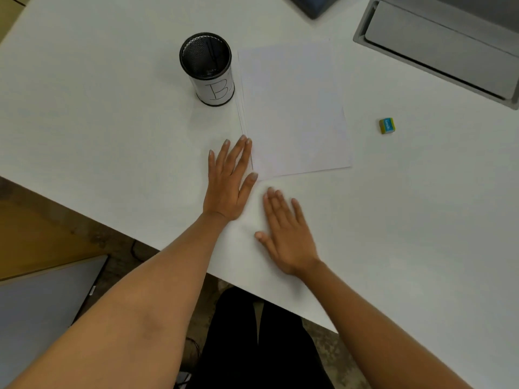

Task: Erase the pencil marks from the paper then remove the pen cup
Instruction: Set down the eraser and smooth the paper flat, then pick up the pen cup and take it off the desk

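Observation:
A white sheet of paper (pixel 293 108) lies on the white table (pixel 98 122), on a thin stack of sheets; no pencil marks show on it from here. A black mesh pen cup (pixel 209 70) with a white label marked "B" stands upright at the paper's left edge. A small yellow, blue and green eraser (pixel 387 126) lies to the right of the paper, apart from it. My left hand (pixel 229 181) rests flat, fingers spread, touching the paper's near left corner. My right hand (pixel 286 234) lies flat on the table just below the paper, holding nothing.
A grey cable tray (pixel 438 49) is set into the table at the back right. A dark blue object (pixel 311 5) sits at the far edge. The table's near edge runs diagonally below my arms; a grey panel (pixel 42 304) and the floor lie beyond it.

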